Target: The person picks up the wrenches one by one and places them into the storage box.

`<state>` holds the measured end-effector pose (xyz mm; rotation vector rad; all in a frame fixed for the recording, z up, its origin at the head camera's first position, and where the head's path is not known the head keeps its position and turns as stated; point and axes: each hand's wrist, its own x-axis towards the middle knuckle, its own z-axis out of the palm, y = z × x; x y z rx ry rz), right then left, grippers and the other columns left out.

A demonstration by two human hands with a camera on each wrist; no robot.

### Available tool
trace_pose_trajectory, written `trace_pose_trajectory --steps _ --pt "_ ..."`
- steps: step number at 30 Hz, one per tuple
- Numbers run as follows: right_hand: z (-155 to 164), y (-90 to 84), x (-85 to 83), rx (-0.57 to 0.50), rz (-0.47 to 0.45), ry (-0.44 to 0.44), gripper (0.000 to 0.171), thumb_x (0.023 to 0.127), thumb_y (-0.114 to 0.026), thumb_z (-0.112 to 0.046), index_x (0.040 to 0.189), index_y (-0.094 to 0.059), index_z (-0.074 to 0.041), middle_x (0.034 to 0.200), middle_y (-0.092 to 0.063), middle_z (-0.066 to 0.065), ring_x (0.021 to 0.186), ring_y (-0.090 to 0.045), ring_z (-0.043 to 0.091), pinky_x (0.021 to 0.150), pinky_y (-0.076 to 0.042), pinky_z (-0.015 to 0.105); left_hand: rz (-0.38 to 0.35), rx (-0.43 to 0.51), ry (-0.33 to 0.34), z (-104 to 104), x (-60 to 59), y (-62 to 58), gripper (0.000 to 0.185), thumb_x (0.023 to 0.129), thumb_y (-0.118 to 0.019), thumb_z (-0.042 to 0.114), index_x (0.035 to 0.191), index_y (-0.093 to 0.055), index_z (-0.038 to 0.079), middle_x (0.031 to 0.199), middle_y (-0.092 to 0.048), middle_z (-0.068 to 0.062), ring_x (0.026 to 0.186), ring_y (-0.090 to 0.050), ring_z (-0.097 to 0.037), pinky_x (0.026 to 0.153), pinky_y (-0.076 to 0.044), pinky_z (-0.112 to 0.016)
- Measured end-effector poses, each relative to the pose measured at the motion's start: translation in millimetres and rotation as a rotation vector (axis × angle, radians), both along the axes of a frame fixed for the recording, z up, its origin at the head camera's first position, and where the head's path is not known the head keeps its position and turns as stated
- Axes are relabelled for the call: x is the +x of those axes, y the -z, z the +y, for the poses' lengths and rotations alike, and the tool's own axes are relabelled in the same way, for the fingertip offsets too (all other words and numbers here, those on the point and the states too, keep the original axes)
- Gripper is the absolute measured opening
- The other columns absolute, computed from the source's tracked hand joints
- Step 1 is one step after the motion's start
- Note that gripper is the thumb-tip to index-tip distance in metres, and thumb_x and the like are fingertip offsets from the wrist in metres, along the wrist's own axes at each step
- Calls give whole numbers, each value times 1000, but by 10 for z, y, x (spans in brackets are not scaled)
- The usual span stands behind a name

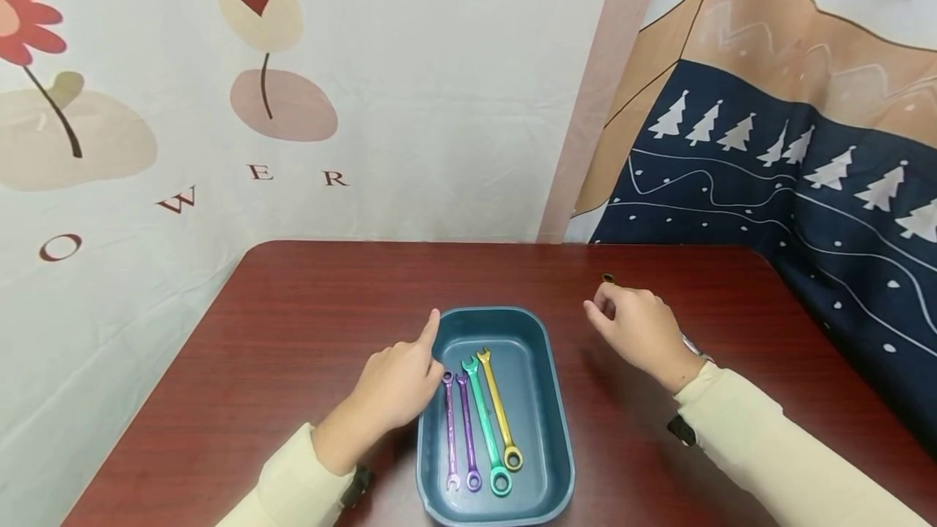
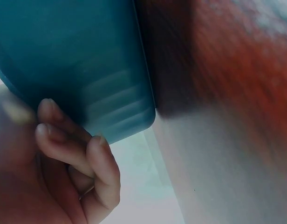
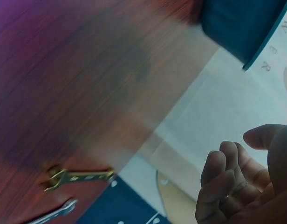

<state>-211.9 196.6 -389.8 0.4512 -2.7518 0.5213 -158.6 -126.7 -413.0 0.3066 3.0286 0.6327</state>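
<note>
Teal tray sits at table centre, holding purple, green and yellow wrenches. Left hand rests at its 9 o'clock rim, index out. Right hand at 2 o'clock, loosely curled, empty; wrench behind it mostly hidden.

Bare table around tray; wrenches beyond right hand

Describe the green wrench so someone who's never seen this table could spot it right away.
On the dark red wooden table sits a teal tray between the person's two hands. Four wrenches lie side by side in it; the green wrench is third from the left, between a purple one and a yellow one, and the longest.
</note>
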Motion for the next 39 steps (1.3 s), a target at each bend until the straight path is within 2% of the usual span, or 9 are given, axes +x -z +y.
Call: trace_pose_trajectory --steps 12,18,26,32,39 --pt "281 28 -37 17 -73 66 14 92 -69 -21 87 -66 -8 66 -65 3 54 -51 14 48 -41 28 -1 -9 1 2 -2 -7 72 96 -54 22 160 -23 8 48 -41 2 41 -36 -14 44 -30 -29" --pt "426 17 -68 61 -114 107 16 93 -66 -23 89 -66 -7 61 -60 0 49 -48 13 43 -37 29 -1 -11 1 0 -1 -11 72 96 -54 22 160 -23 8 48 -41 2 41 -36 -14 44 -30 -28" --pt "672 76 -123 148 -147 156 15 92 -64 -21 87 -65 -7 63 -59 2 54 -49 17 45 -36 31 0 -15 -1 -4 -6 -4 72 96 -54 23 160 -23 8 48 -42 2 41 -36 -14 44 -29 -29" --pt "804 111 -128 159 -207 177 17 90 -67 -19 91 -66 -2 72 -65 8 55 -49 18 46 -38 30 21 -23 1 -13 -7 10 72 95 -54 22 159 -24 7 47 -40 3 41 -33 -13 43 -28 -29" --pt "889 113 -138 199 -259 198 18 89 -68 -21 91 -64 -3 69 -60 5 57 -49 19 47 -37 32 36 -21 8 -15 -5 23 72 94 -54 21 159 -25 6 46 -38 4 41 -31 -12 43 -26 -28"
